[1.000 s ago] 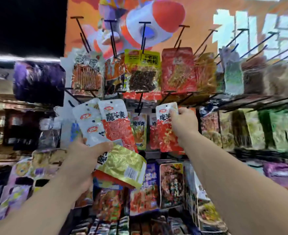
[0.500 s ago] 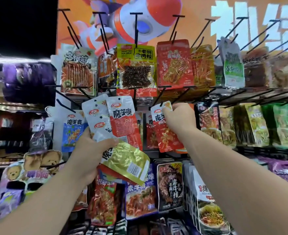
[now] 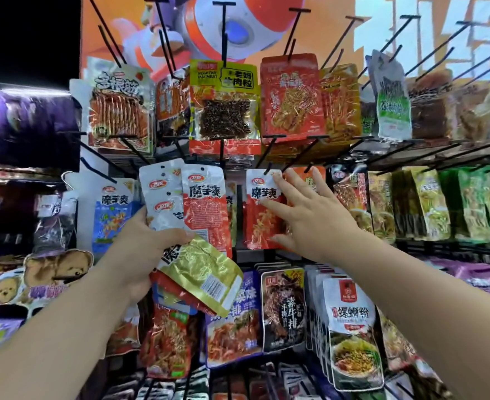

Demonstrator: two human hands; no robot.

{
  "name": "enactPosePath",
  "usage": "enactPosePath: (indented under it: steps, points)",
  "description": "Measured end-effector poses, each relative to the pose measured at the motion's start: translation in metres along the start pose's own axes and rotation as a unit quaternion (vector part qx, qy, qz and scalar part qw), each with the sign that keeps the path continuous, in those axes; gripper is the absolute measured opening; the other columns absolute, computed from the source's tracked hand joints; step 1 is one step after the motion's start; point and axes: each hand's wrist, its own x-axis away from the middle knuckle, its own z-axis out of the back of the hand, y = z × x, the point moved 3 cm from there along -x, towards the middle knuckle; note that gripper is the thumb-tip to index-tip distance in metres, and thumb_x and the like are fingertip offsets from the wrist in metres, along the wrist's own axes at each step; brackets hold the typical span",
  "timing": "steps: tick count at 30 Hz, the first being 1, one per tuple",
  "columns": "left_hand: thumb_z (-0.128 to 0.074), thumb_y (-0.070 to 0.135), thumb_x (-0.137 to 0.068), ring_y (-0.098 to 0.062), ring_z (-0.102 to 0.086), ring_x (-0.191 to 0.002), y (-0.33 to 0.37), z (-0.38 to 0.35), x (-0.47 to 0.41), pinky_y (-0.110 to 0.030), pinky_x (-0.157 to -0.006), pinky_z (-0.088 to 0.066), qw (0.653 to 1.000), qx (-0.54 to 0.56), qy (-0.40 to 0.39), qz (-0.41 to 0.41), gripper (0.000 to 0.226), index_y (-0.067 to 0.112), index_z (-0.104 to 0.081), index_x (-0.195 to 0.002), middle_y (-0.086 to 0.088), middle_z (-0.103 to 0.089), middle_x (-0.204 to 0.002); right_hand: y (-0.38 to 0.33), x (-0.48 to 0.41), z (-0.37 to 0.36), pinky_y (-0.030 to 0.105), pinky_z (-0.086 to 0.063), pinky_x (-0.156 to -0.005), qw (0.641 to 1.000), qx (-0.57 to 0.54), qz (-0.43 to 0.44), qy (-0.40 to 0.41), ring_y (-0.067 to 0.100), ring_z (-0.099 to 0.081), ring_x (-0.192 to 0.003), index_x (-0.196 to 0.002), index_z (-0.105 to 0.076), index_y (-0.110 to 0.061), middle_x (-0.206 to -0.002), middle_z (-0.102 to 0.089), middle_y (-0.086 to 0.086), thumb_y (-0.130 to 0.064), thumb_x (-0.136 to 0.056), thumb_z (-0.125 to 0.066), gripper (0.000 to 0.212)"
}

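Store pegboard crowded with hanging snacks. Right hand point(image 3: 310, 220) has released the red snack packet point(image 3: 259, 220); its fingers point(image 3: 285, 192) now lie spread against it as it hangs on its hook point(image 3: 269, 154). Hanging looks done. Left hand point(image 3: 142, 246) grips a bundle of packets point(image 3: 203, 209).

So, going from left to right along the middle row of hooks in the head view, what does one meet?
First the blue snack packet → left hand → bundle of packets it grips → hanging red packet → right hand → green packets.
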Motion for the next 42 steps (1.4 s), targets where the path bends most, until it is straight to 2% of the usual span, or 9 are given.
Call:
enactPosePath:
  steps: [12, 20, 23, 27, 29, 33, 36, 39, 42]
  points:
    - [-0.077, -0.010, -0.081, -0.039, -0.073, -0.099, -0.001, 0.002, 0.001, -0.055, -0.092, -0.058, 1.000, 0.017, -0.008, -0.012, 0.044, 0.019, -0.063, -0.111, -0.008, -0.078, -0.096, -0.011, -0.040, -0.010, 0.069, 0.023, -0.115, 0.981, 0.134, 0.038, -0.138, 0.032, 0.019, -0.157, -0.163, 0.012, -0.034, -0.174, 0.004, 0.001, -0.065, -0.105, -0.017, 0.072]
    - [-0.077, -0.009, -0.081, -0.032, -0.074, -0.088, -0.003, 0.004, 0.000, -0.043, -0.077, -0.058, 1.000, 0.018, -0.009, -0.016, 0.043, 0.020, -0.062, -0.108, -0.003, -0.078, -0.086, -0.010, -0.045, -0.022, 0.072, 0.022, -0.113, 0.967, 0.186, 0.039, -0.171, 0.033, 0.022, -0.156, -0.163, 0.008, -0.038, -0.173, 0.008, 0.000, -0.063, -0.105, -0.021, 0.070]
    - [-0.078, -0.008, -0.080, -0.031, -0.074, -0.084, -0.002, 0.002, -0.001, -0.044, -0.076, -0.059, 1.000, 0.018, -0.009, -0.011, 0.042, 0.019, -0.062, -0.108, -0.006, -0.077, -0.089, -0.012, -0.047, -0.025, 0.075, 0.025, -0.110, 0.959, 0.214, 0.031, -0.181, 0.036, 0.024, -0.155, -0.164, 0.006, -0.040, -0.173, 0.011, 0.001, -0.062, -0.105, -0.023, 0.069]
    - [-0.079, -0.009, -0.079, -0.036, -0.073, -0.094, -0.002, 0.003, -0.001, -0.052, -0.088, -0.058, 1.000, 0.014, -0.007, -0.009, 0.044, 0.019, -0.063, -0.109, -0.007, -0.077, -0.093, -0.016, -0.047, -0.027, 0.077, 0.024, -0.108, 0.952, 0.238, 0.023, -0.193, 0.040, 0.025, -0.154, -0.164, -0.002, -0.039, -0.173, 0.011, 0.002, -0.067, -0.103, -0.017, 0.070]
    - [-0.080, -0.009, -0.079, -0.037, -0.073, -0.096, 0.000, 0.003, 0.000, -0.055, -0.092, -0.058, 1.000, 0.014, -0.007, -0.010, 0.044, 0.018, -0.063, -0.110, -0.007, -0.077, -0.092, -0.017, -0.045, -0.026, 0.076, 0.024, -0.109, 0.951, 0.239, 0.019, -0.196, 0.040, 0.025, -0.154, -0.165, -0.009, -0.038, -0.173, 0.009, 0.003, -0.068, -0.102, -0.016, 0.070]
    - [-0.081, -0.008, -0.079, -0.040, -0.072, -0.105, 0.002, 0.001, 0.001, -0.058, -0.098, -0.055, 1.000, 0.011, -0.004, -0.010, 0.047, 0.021, -0.062, -0.110, -0.009, -0.075, -0.101, -0.016, -0.039, -0.023, 0.075, 0.024, -0.110, 0.956, 0.226, 0.026, -0.184, 0.040, 0.025, -0.154, -0.165, -0.010, -0.037, -0.173, 0.007, 0.004, -0.068, -0.102, -0.017, 0.070]
    - [-0.082, -0.006, -0.078, -0.040, -0.072, -0.105, 0.003, 0.000, 0.001, -0.060, -0.098, -0.055, 1.000, 0.011, -0.005, -0.006, 0.047, 0.020, -0.062, -0.112, -0.011, -0.075, -0.105, -0.019, -0.034, -0.018, 0.074, 0.022, -0.112, 0.974, 0.179, 0.029, -0.137, 0.038, 0.016, -0.157, -0.165, -0.018, -0.030, -0.174, -0.007, 0.007, -0.060, -0.105, -0.022, 0.067]
    - [-0.082, -0.006, -0.079, -0.037, -0.074, -0.099, 0.006, 0.000, 0.004, -0.056, -0.092, -0.059, 1.000, 0.019, -0.005, -0.005, 0.047, 0.021, -0.061, -0.112, -0.011, -0.075, -0.106, -0.024, -0.031, -0.015, 0.071, 0.018, -0.116, 0.985, 0.136, 0.043, -0.093, 0.034, 0.008, -0.159, -0.163, -0.028, -0.023, -0.171, -0.020, 0.008, -0.047, -0.107, -0.029, 0.061]
    - [-0.078, -0.009, -0.082, -0.028, -0.075, -0.084, 0.009, -0.002, 0.007, -0.043, -0.075, -0.061, 1.000, 0.028, -0.006, -0.010, 0.042, 0.022, -0.062, -0.105, -0.002, -0.078, -0.087, -0.027, -0.032, -0.015, 0.069, 0.022, -0.115, 0.986, 0.117, 0.071, -0.094, 0.034, 0.013, -0.159, -0.164, -0.021, -0.032, -0.173, -0.014, 0.004, -0.044, -0.108, -0.027, 0.057]
